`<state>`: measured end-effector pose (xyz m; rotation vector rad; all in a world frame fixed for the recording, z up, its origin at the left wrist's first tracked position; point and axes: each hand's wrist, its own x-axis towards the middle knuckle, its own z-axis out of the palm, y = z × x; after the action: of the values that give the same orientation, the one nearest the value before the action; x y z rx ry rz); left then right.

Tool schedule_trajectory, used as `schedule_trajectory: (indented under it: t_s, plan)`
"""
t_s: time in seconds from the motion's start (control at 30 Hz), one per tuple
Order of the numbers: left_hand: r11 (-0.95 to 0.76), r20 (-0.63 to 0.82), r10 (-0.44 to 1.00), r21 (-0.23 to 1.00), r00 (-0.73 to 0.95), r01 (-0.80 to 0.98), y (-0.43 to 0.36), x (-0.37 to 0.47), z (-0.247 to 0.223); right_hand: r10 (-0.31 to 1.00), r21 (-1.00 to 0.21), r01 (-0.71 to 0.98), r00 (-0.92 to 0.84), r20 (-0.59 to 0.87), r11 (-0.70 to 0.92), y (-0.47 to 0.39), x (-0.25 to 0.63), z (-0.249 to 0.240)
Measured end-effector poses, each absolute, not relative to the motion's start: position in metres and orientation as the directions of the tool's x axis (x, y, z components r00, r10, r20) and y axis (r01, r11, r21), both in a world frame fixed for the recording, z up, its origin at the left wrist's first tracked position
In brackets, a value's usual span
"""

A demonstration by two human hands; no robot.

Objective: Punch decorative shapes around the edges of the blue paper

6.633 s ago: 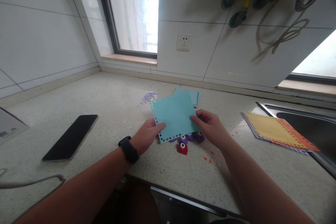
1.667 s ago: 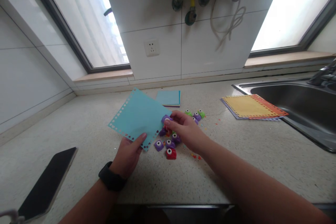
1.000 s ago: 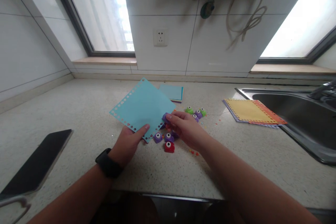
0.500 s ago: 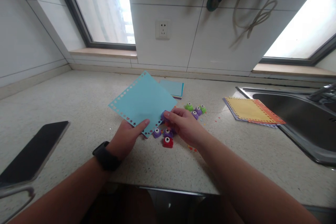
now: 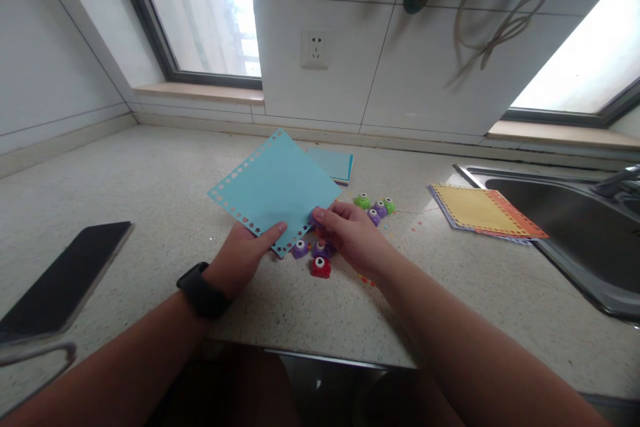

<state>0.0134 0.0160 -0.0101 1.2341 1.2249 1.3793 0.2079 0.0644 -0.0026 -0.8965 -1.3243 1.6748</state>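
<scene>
My left hand (image 5: 245,250) grips a light blue sheet of paper (image 5: 277,187) near its lower corner, thumb on top. Small shapes are punched along its left edge and part of its lower right edge. My right hand (image 5: 353,230) is closed on a purple craft punch (image 5: 315,217), which sits at the sheet's lower right edge. Just below lie a purple punch (image 5: 300,249), another purple punch (image 5: 321,250) and a red punch (image 5: 321,267). Beyond my right hand are green punches (image 5: 363,201) and further purple punches (image 5: 380,208).
Behind the blue sheet lies a stack of paper (image 5: 330,165). At the right, yellow and orange punched sheets (image 5: 480,210) lie beside the steel sink (image 5: 560,260). A dark tablet-like slab (image 5: 67,277) rests at the left. Paper bits (image 5: 367,279) are scattered on the counter.
The camera view has shifted slightly. Both hands keep their grips on the blue sheet and the purple craft punch, which stays at the sheet's lower right edge.
</scene>
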Motion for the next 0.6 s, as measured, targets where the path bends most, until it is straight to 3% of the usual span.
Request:
schedule_trajectory:
  t_s: [0.6]
  plan:
    - [-0.098, 0.100, 0.992, 0.995, -0.078, 0.025, 0.0152, 0.0138, -0.0100, 0.894, -0.974, -0.183, -0.448, -0.036, -0.131, 0.0637, 0.2066, -0.0027]
